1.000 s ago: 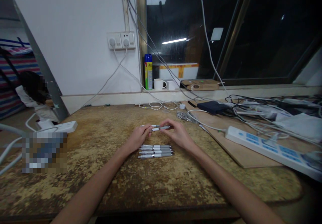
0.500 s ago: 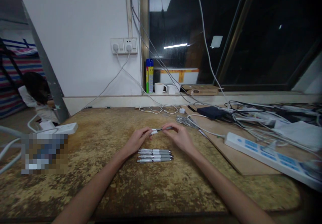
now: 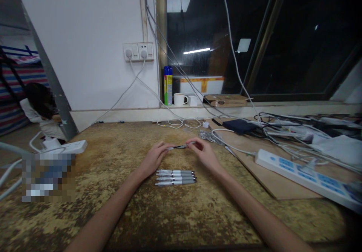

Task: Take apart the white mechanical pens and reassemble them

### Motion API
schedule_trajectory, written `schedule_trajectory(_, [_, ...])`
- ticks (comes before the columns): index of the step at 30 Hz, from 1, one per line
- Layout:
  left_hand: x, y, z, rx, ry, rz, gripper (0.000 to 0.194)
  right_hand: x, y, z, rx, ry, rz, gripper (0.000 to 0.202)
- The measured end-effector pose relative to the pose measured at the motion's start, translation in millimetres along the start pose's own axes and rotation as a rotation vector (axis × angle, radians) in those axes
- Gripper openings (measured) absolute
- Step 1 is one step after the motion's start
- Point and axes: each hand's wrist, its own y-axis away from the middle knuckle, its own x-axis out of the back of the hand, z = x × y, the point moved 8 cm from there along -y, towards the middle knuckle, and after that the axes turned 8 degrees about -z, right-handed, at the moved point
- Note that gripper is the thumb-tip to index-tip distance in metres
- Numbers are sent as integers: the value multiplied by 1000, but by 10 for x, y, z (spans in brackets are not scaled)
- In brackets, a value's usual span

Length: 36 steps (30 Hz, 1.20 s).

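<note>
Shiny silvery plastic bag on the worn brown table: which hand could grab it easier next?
Probably the right hand: the shiny silvery plastic bag lies just beyond it, while the left hand is farther away. Both hands hold a slim, dark-and-grey pen, so the right would need to let go first.

At 11 o'clock from the middle of the view, the blue-capped spray can (image 3: pixel 167 89) bears dark Chinese characters on the yellow part of its label: the first reads 杀, and the next, near the can's curved edge, looks like 虫. The lettering lower on the grey part is too blurred to read. Between 2 and 3 o'clock, the cardboard box (image 3: pixel 236 101) carries a dark printed mark, too small to make out
</note>
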Motion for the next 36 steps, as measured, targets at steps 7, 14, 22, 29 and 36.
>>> schedule_trajectory(7, [45, 20, -18, 19, -31, 30, 39, 124, -3, 89, -43, -18, 88, 22])
schedule_trajectory(14, [12, 13, -18, -4, -19, 21, 37, -70, 33, 109, -59, 171, -41, 30])
schedule_trajectory(22, [69, -12, 14, -29, -11, 43, 35, -94, 16, 162, -142, -85, -97, 30])
schedule_trajectory(29, [232, 30, -213, 65, 30, 190, 31, 137, 5, 208, -174, -103, 80, 33])
schedule_trajectory(36, [232, 68, -374, 112, 19, 198, 26, 181, -12, 57, -81, -40, 91, 35])
